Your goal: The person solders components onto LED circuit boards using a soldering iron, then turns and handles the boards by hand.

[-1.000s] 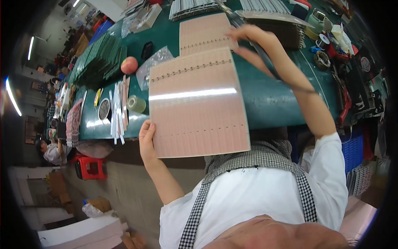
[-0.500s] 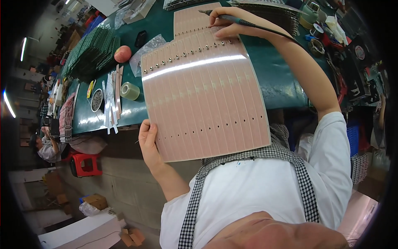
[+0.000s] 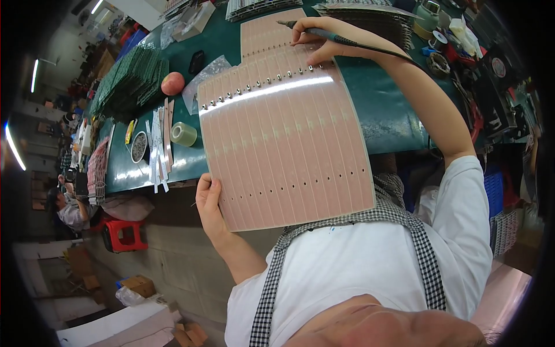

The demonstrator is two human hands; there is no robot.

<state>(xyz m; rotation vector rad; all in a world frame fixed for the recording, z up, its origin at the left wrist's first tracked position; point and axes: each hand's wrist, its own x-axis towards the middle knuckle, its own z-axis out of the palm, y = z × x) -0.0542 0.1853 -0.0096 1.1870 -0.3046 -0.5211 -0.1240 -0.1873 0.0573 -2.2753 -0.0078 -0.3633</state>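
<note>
A large pinkish panel, scored into long strips, is tilted over the near edge of the table. Small metal pieces run in a row near its far edge, and small dark holes line its near end. My left hand is closed on the panel's near left edge, thumb on top; a thin wire-like tip shows beside it. At the far right corner, my right hand is closed around a soldering iron, its tip pointing left, while the fingers also touch the panel's far edge. Beyond lies a second pinkish panel on the table.
On the green table at left are a stack of green boards, an apple, a tape roll, metal strips and a cup of small parts. A cable trails from the iron. Another person sits far left.
The surroundings have shifted slightly downward in view. My right thumb and fingers sit a little differently at the panel's far edge; both hands keep their holds.
</note>
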